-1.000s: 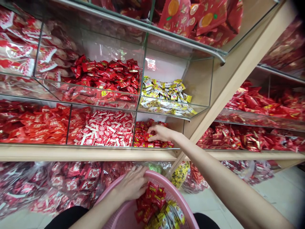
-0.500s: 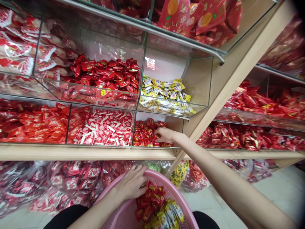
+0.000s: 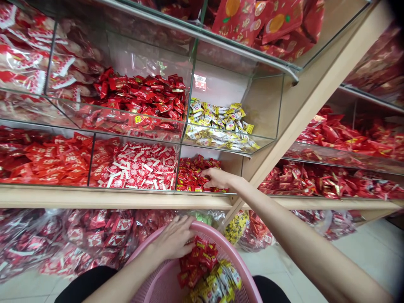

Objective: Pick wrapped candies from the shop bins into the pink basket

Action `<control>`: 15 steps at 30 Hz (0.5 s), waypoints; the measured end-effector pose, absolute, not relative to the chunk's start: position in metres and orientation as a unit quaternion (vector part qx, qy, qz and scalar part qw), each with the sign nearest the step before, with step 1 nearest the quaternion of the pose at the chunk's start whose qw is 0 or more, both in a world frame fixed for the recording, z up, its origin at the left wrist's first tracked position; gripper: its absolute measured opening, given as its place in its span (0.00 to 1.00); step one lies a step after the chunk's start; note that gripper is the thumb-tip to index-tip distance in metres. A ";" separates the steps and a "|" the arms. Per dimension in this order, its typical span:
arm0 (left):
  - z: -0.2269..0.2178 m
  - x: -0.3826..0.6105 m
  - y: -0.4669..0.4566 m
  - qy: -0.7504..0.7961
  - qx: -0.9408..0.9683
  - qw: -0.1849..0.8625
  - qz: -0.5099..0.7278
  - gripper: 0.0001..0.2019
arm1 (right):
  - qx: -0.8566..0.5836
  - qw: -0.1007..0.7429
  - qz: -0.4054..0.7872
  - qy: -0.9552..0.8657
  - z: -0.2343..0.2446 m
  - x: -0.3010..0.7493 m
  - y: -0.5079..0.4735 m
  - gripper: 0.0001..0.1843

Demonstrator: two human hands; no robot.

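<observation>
My right hand (image 3: 216,178) reaches into the lower compartment of small red wrapped candies (image 3: 192,172), its fingers a little apart and touching the pile. No candy shows clearly in its grasp. My left hand (image 3: 176,237) is hooked over the far left rim of a pink plastic basket (image 3: 243,261), fingers bent down inside. Within the basket lie red wrapped candies (image 3: 199,259) and, nearer to me, yellow-and-white wrapped candies (image 3: 217,284).
Glass dividers split the wooden shelf (image 3: 120,200) into compartments. Red-and-white candies (image 3: 142,166) adjoin the right hand's compartment; yellow-and-white candies (image 3: 217,118) lie above it. A slanting wooden post (image 3: 303,113) stands to the right. Clear bags (image 3: 97,231) of sweets sit below.
My right hand has shifted slightly left, farther over the red candies, with its fingers a bit more extended. My left hand stays on the basket rim.
</observation>
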State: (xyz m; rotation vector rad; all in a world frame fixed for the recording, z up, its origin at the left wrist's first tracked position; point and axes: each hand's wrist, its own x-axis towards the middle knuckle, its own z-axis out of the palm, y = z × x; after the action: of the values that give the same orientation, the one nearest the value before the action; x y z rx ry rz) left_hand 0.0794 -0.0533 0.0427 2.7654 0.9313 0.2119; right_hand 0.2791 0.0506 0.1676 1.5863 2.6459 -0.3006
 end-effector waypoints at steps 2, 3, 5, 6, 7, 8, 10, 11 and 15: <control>0.043 0.079 -0.053 0.315 0.941 0.104 0.072 0.10 | 0.522 0.020 -0.090 0.848 0.167 0.277 0.050 0.18; 0.043 0.079 -0.053 0.314 0.941 0.103 0.072 0.10 | 0.529 0.020 -0.088 0.844 0.167 0.276 0.049 0.20; 0.042 0.078 -0.053 0.315 0.941 0.101 0.072 0.10 | 0.542 0.018 -0.090 0.835 0.167 0.276 0.048 0.22; 0.042 0.078 -0.052 0.315 0.941 0.102 0.071 0.11 | 0.546 0.016 -0.095 0.833 0.167 0.276 0.047 0.22; 0.042 0.078 -0.052 0.315 0.941 0.104 0.068 0.11 | 0.547 0.016 -0.100 0.831 0.167 0.276 0.047 0.21; 0.042 0.077 -0.052 0.315 0.941 0.105 0.065 0.11 | 0.547 0.019 -0.104 0.831 0.167 0.276 0.046 0.19; 0.042 0.077 -0.051 0.315 0.941 0.105 0.059 0.10 | 0.543 0.027 -0.104 0.833 0.167 0.276 0.046 0.16; 0.043 0.077 -0.051 0.313 0.942 0.104 0.057 0.10 | 0.541 0.032 -0.101 0.834 0.167 0.276 0.046 0.14; 0.047 0.077 -0.051 0.300 0.948 0.097 0.054 0.09 | 0.540 0.035 -0.091 0.836 0.166 0.273 0.046 0.10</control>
State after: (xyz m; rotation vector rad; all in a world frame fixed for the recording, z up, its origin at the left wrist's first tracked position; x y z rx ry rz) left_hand 0.0772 -0.0513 0.0468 2.8066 0.8881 0.1597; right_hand 0.2734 0.0464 0.1663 1.6599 2.5691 -0.2804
